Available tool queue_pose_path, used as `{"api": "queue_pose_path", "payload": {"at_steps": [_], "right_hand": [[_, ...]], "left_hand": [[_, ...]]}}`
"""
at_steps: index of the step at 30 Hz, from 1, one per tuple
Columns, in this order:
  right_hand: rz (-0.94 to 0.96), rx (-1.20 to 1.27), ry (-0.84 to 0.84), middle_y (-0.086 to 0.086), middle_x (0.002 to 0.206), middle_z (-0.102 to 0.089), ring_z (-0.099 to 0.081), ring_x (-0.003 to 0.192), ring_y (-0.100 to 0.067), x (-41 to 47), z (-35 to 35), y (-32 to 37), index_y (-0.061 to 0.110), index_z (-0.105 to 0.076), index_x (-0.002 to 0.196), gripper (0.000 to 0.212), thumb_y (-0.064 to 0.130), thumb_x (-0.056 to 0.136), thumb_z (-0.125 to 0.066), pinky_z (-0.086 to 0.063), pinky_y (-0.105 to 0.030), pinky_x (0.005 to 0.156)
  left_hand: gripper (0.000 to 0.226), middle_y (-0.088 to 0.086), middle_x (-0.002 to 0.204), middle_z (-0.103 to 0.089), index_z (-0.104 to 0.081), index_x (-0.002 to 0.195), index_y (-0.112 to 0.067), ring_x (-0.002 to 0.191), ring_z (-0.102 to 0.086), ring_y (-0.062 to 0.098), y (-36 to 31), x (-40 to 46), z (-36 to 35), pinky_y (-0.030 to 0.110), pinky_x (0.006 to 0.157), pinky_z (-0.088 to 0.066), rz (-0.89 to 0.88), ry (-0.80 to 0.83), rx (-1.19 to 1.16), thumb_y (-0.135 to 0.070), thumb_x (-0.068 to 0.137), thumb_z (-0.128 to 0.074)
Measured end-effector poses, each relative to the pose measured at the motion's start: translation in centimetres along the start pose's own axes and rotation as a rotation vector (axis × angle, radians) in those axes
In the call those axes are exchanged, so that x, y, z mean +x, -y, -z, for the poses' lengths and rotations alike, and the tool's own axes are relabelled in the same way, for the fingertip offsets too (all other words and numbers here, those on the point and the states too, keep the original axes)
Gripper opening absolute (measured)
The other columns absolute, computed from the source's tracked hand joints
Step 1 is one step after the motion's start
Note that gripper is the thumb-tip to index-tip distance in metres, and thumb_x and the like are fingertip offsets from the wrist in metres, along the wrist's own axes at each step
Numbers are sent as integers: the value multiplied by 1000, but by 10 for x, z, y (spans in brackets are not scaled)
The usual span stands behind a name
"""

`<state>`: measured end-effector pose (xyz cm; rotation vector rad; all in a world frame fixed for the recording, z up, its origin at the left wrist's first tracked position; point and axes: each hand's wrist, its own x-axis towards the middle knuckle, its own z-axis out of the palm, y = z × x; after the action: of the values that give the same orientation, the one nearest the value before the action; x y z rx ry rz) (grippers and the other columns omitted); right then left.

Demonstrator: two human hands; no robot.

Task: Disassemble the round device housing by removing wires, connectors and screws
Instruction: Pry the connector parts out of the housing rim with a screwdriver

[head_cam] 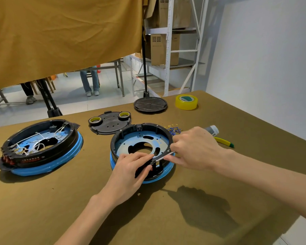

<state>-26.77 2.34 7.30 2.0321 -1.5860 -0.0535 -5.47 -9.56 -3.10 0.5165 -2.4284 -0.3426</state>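
Head view: both hands work at the near rim of the round housing (141,149), centre frame on the tabletop (219,200).
Right hand (194,147) pinches a thin metal tool (163,156), its long axis slanting down-left toward the left hand (131,170), whose curled grip holds the glossy black-and-blue plastic rim; this seems a prying step.
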Motion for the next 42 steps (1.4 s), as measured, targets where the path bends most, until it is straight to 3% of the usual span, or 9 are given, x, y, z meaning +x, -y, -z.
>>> {"api": "queue_pose_path", "payload": {"at_steps": [5,12,18,23,32,35,38,42], "right_hand": [[-3,-12,20,9,65,-53,-54,56,-14,1,0,0,24,-69,74,64,66,99,-28,-47,-29,51],[5,-25,4,9,66,-55,-55,57,-16,-1,-2,0,24,-72,76,60,65,99,-35,-44,-28,51],[21,-30,21,7,67,-57,-55,57,-17,3,-10,4,23,-71,76,71,66,95,-18,-39,-28,51],[68,-58,40,6,67,-58,-57,58,-18,11,-15,1,22,-71,76,67,72,97,-31,-34,-27,51],[64,2,-12,8,55,-49,-48,45,-14,12,-34,-9,23,-61,63,68,75,96,-30,-33,-26,44],[40,59,-42,8,54,-48,-44,41,-14,12,-39,-12,22,-59,76,62,76,95,-34,-32,-26,41],[88,64,-25,7,64,-56,-49,46,-14,15,-45,-16,26,-62,113,61,75,98,-27,-41,-28,42],[221,-10,18,8,64,-53,-52,50,-15,21,-46,-22,31,-66,104,63,69,102,-16,-42,-28,44]], "left_hand": [[52,-16,129,-67,-62,140,-29,113,-48,-12,-1,-1,2,14,96,-32,-6,0,-15,-52,97,-43],[50,-15,127,-69,-62,137,-27,115,-56,-7,-1,0,3,17,98,-35,-5,-6,-25,-52,98,-44],[48,-14,128,-68,-62,137,-28,115,-55,-5,-1,-1,0,18,98,-35,-9,-9,-11,-51,99,-43],[47,-12,127,-69,-63,137,-28,113,-56,-3,0,-1,-2,22,97,-38,-14,-7,-5,-49,100,-44],[48,-14,125,-69,-63,138,-29,109,-54,-6,0,0,-1,24,94,-38,7,-5,-1,-50,101,-42],[48,-14,127,-68,-62,139,-30,110,-54,-5,-1,-1,0,24,95,-38,18,0,4,-51,101,-42],[48,-14,129,-68,-62,140,-29,114,-55,-4,-2,-1,0,24,95,-38,27,-2,4,-50,101,-44],[47,-12,132,-68,-64,138,-27,117,-59,1,-5,0,1,21,93,-36,38,-12,13,-47,100,-45]]}}
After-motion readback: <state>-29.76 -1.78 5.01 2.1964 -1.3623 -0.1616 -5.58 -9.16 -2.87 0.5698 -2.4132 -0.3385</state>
